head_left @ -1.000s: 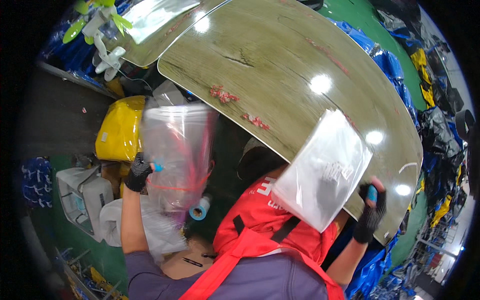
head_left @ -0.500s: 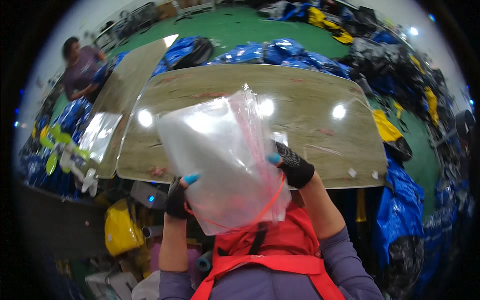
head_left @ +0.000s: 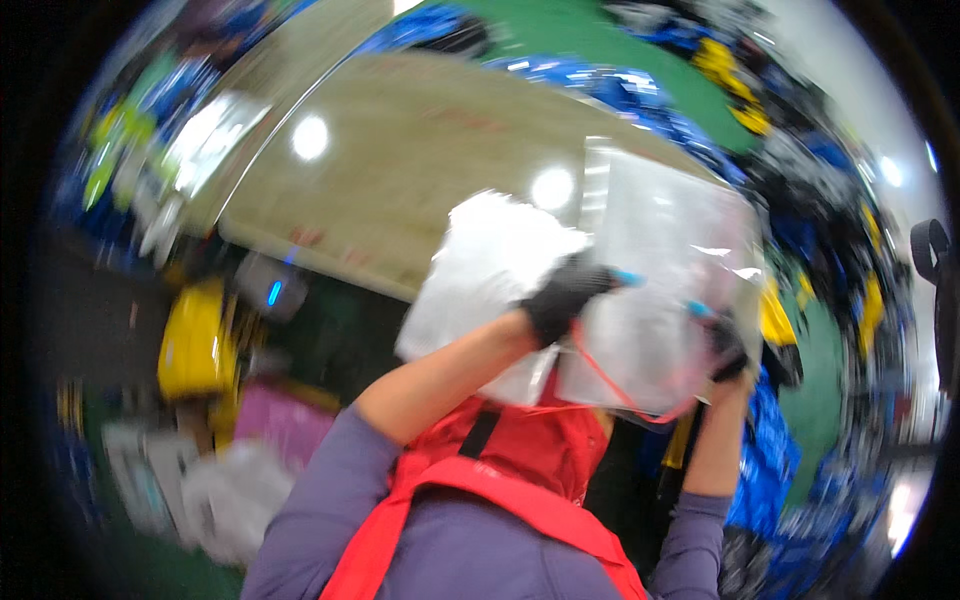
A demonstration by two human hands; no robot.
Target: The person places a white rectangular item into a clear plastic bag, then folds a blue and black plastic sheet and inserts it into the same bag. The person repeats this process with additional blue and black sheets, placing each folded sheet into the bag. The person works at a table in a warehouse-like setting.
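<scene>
A stack of clear plastic bags is held out over the right part of the table. My left hand, in a black glove with a blue thumb tip, is closed on the stack's left edge. On its right edge my right hand, gloved alike, is closed too. Both thumbs lie on top; the other fingers are mostly hidden. An orange-red band loops across the lower part of the stack. Beside and partly under my left hand is another shiny clear bag or stack; whether the hand holds it I cannot tell.
The wood-look table has a second table adjoining at left, with a shiny plastic sheet on it. A yellow bag and a white plastic bag lie below left. Blue, black and yellow bags are piled at right.
The view has turned and blurred. Both hands and the bag stack have moved right across the table. A separate shiny bag or stack now shows left of the held one.
</scene>
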